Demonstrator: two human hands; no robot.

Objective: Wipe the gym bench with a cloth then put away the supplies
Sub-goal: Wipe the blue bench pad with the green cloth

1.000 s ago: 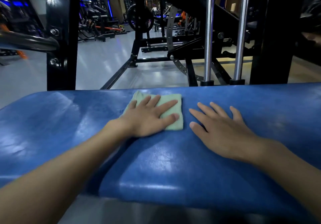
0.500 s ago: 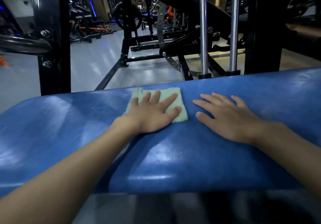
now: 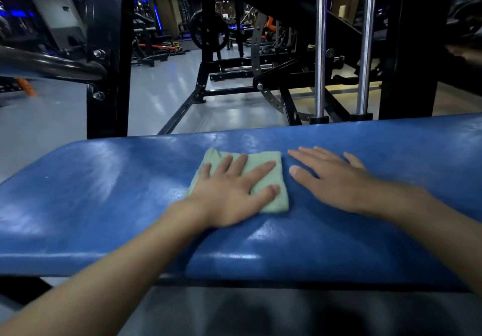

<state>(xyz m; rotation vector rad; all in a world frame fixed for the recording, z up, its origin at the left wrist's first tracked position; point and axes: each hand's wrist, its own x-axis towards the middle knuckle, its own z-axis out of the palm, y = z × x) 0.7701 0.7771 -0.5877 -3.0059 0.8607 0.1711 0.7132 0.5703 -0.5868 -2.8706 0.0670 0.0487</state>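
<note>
A left hand (image 3: 229, 192) lay flat on a folded pale green cloth (image 3: 263, 157), pressing it down onto a glossy blue gym bench (image 3: 104, 192). Its fingers (image 3: 260, 171) were straight and spread apart, not curled round the fabric, with the thumb resting along the cloth's near right edge. The cloth sat near the middle of the padded top, towards the far edge. Just to the right of it, close to the cloth, the right hand (image 3: 336, 182) rested palm down on the bare pad, its fingers (image 3: 307, 157) also straight and loosely fanned (it held nothing). Both forearms reached in from the bottom corners, angled inward towards each other across the bench's near edge. Behind the bench stood a black upright post (image 3: 107, 49) on the left, two chrome rods (image 3: 319, 49) on the right, and a pale grey floor (image 3: 161, 93) with dim gym machines further off.
</note>
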